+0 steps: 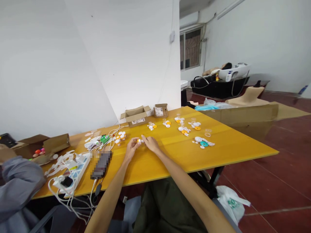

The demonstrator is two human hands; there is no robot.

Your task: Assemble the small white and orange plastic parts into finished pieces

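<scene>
Above the near middle of the yellow table, my left hand closes its fingers on a small white and orange part. My right hand is at the part's right side, its thumb and finger pinched around a small whitish end. Just left of my hands stand several white and orange round pieces. To the right lie small groups of white and orange parts, and one group has a teal ring.
Two cardboard boxes stand at the table's back edge. A power strip with tangled white cables and a dark phone lie on the left. A person's grey sleeve is at the far left, near an open box.
</scene>
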